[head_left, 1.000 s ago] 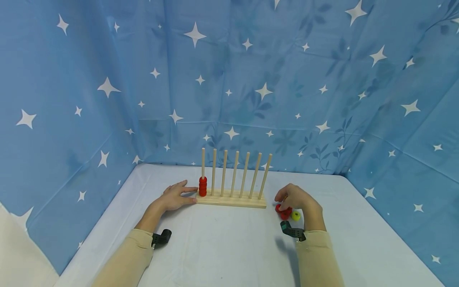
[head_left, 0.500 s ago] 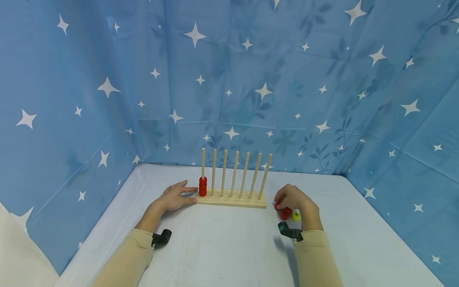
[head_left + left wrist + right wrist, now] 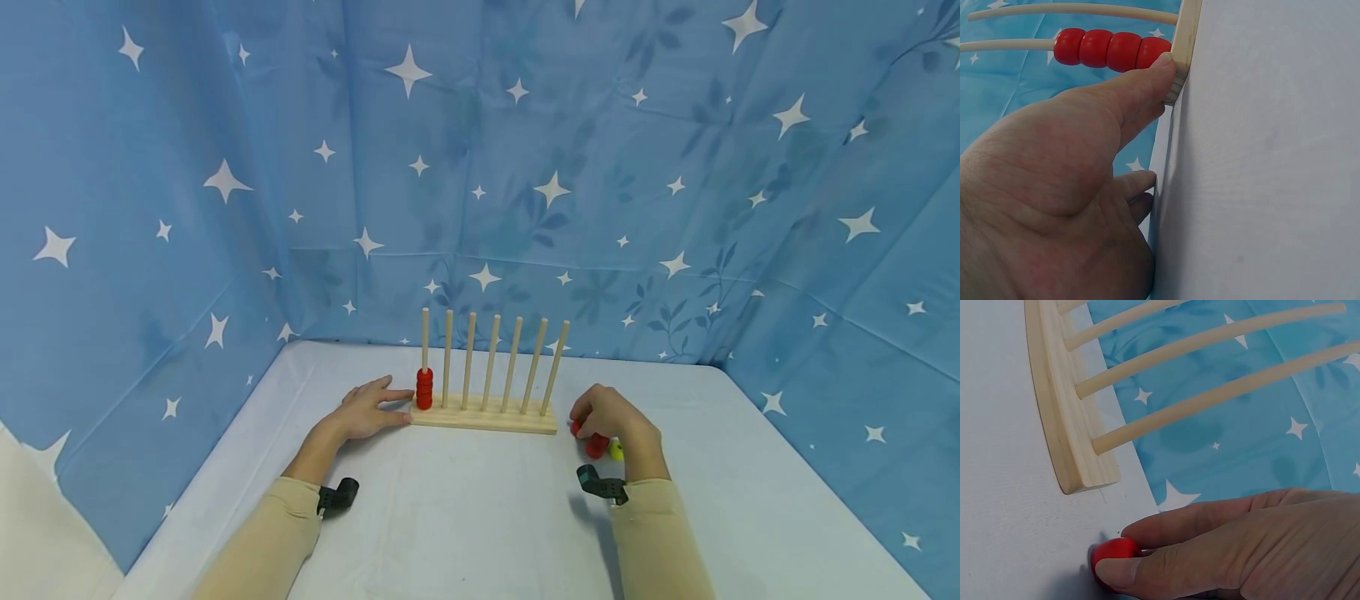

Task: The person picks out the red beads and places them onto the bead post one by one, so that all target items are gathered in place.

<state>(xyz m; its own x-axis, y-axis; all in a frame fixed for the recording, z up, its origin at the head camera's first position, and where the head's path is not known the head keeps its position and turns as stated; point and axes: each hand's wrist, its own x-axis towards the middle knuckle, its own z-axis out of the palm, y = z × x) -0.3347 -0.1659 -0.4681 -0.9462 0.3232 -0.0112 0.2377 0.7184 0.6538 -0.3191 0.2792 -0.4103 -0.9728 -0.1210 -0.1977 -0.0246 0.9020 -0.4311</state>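
A wooden peg rack (image 3: 487,421) stands on the table, with several red beads (image 3: 424,389) stacked on its leftmost peg. My left hand (image 3: 363,412) touches the rack's left end with thumb and index finger stretched out; the left wrist view shows the thumb tip against the wooden base (image 3: 1186,47) beside the lowest bead. Right of the rack, my right hand (image 3: 611,414) pinches a red bead (image 3: 1116,556) between thumb and fingers, low over the tabletop. Under that hand lie more red beads (image 3: 597,447) and a yellow bead (image 3: 617,450), partly hidden.
The other pegs (image 3: 491,362) of the rack are bare. White cloth covers the table (image 3: 465,508). A blue star-patterned curtain (image 3: 480,208) hangs behind the table and along both sides. A small black camera (image 3: 341,493) is strapped to the left wrist, another (image 3: 600,485) to the right.
My right hand has closed on a red bead and shifted slightly left with it, away from the other beads. The left hand and the rack stay where they were.
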